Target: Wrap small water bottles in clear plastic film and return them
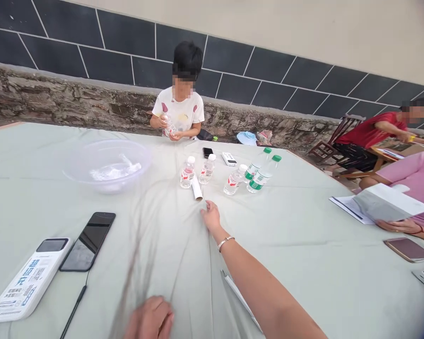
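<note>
My right hand [211,216] reaches over the cloth-covered table [286,263], its thumb and forefinger apart and nothing between them. Just beyond the fingertips lies a white paper tube [197,189], not in my grasp. Near the bottom edge my left hand [150,319] rests on the cloth with its fingers curled; what they hold, if anything, is hidden. Past the tube stand small clear bottles with white caps [187,175] and two bottles with green caps [264,175]. Under my right forearm is a thin white object [240,297], partly covered.
A clear plastic basin [108,165] is at the left. A black phone [88,242] and a white power bank [28,280] lie front left. Across the table a person [181,110] holds a bottle; at the right another holds papers [388,202].
</note>
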Motion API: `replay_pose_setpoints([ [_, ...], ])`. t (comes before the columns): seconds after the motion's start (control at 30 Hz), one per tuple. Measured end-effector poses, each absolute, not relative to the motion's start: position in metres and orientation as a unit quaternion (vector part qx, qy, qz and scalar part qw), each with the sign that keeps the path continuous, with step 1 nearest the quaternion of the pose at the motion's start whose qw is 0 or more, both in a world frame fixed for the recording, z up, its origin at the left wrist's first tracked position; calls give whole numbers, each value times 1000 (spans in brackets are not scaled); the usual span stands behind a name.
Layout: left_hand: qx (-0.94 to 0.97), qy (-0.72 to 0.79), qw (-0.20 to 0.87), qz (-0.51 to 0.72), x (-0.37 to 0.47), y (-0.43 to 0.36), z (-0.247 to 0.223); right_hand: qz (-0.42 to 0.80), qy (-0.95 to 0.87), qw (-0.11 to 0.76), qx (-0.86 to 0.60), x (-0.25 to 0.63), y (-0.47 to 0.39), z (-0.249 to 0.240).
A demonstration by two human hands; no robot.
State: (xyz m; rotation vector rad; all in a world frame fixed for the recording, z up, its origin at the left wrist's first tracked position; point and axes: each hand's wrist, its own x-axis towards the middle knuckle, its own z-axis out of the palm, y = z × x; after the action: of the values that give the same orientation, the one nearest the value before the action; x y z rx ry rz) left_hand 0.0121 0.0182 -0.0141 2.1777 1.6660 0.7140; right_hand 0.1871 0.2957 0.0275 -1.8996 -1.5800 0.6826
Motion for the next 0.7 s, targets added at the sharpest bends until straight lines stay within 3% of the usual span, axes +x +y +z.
replay_pose_setpoints([
  [0.1, 758, 594, 160, 215, 11, 24, -1, 262, -635, 241, -685, 173, 233, 29],
  [0.2, 750, 614, 166, 180, 11, 28, 11, 230, -730, 117, -633, 165, 169, 25],
  [0.27, 746, 621, 172, 168, 12, 29, 17, 202, -775, 79, -593, 165, 131, 18],
  [0.43, 739, 635, 173, 143, 13, 32, 22, 165, -812, 56, -556, 172, 79, 12],
  [0.7, 746, 634, 154, 132, 14, 32, 19, 143, -811, 51, -565, 167, 80, 19],
])
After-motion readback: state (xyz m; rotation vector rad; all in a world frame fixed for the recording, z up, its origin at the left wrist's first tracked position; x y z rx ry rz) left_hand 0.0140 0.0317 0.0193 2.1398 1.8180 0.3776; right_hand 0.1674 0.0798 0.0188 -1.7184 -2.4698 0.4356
